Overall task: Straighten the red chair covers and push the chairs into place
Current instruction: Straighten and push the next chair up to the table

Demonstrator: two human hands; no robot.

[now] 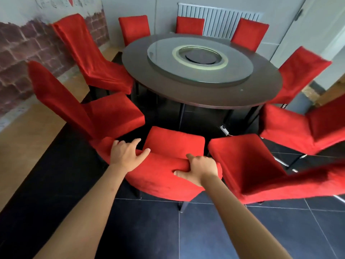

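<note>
A dark round table fills the middle of the room, with a glass turntable on its top. Chairs in red covers ring its edge. Four stand at the far edge, in front of a white radiator. At the left edge two more are pulled back and turned away from the table, the nearer left chair close to the near edge and the farther left chair beyond it, by a brick-patterned wall. At the right edge a right chair sits out from the table.

At the near edge stands the chair being handled, its seat pointing toward the table but well apart from it, over dark floor tiles. Just beside it on the right is a neighbouring chair.

The left hand rests on the top left of that chair's back, fingers spread over the red cover and thumb stretched toward the middle. The right hand grips the top of the backrest near its right corner, fingers curled over a bunched roll of cover, thumb underneath.
</note>
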